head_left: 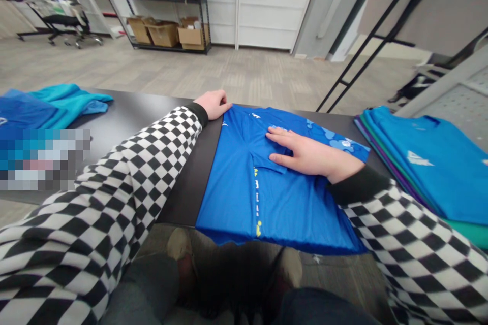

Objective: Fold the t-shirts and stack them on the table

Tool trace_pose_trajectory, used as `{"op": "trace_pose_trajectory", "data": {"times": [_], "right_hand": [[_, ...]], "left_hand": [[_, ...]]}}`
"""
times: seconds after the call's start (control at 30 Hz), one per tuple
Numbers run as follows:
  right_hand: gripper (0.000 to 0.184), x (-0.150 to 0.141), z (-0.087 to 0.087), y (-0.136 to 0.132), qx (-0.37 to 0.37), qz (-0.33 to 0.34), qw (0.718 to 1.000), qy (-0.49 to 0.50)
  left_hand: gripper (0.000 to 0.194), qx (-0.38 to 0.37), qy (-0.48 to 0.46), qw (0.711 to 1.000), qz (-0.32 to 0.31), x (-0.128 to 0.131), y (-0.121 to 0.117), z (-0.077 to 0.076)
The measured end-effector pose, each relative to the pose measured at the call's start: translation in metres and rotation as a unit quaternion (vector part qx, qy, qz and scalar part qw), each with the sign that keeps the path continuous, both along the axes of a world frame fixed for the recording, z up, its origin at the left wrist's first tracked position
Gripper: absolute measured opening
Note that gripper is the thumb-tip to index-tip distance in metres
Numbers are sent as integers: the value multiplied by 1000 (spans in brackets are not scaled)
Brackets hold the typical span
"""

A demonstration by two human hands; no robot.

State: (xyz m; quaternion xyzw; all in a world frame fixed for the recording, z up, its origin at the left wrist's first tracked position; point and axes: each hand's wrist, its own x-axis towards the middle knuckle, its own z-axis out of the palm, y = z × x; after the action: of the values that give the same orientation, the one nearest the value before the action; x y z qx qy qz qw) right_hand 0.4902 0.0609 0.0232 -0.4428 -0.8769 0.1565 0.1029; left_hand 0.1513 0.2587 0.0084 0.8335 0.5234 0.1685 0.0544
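Note:
A bright blue shirt point(244, 188) lies partly folded on the black table point(152, 111), its near edge hanging over the table's front. My left hand point(214, 104) rests at the shirt's far left corner, fingers curled on the fabric edge. My right hand point(305, 152) lies flat on the middle of the shirt, fingers stretched out and pressing a fold down. Both my sleeves are black-and-white checkered.
A stack of folded blue and teal shirts point(430, 162) sits at the right of the table. More blue and teal garments point(57, 104) lie at the left. Beyond the table are carpet floor, a shelf with cardboard boxes point(163, 30), an office chair point(61, 15) and black rack poles point(381, 35).

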Motion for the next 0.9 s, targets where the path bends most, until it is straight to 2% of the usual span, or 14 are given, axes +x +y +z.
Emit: {"op": "trace_pose_trajectory", "data": {"times": [0.1, 0.17, 0.23, 0.33, 0.43, 0.5, 0.73, 0.9], "right_hand": [[82, -1, 2, -1, 10, -3, 1000, -4], [81, -1, 1, -1, 20, -9, 1000, -1], [80, -1, -2, 1, 20, -15, 1000, 0], [85, 1, -7, 4, 1, -23, 1000, -20], [95, 4, -11, 7, -15, -39, 998, -43], [101, 8, -14, 8, -18, -42, 998, -47], [112, 14, -23, 10, -1, -59, 997, -57], [117, 8, -20, 5, -14, -87, 993, -72]], "left_hand": [[46, 71, -12, 997, -27, 7, -16, 12], [48, 85, -19, 995, -40, 14, -32, 18], [50, 55, -4, 997, -55, 21, -49, 18], [60, -14, 62, 995, -82, 27, -72, 10], [84, -64, 111, 987, -93, 26, -83, 2], [91, -83, 121, 985, -88, 24, -84, 0], [85, -73, 134, 987, -44, 17, -88, 4], [65, 11, 120, 988, -100, 13, -103, 15]]}}
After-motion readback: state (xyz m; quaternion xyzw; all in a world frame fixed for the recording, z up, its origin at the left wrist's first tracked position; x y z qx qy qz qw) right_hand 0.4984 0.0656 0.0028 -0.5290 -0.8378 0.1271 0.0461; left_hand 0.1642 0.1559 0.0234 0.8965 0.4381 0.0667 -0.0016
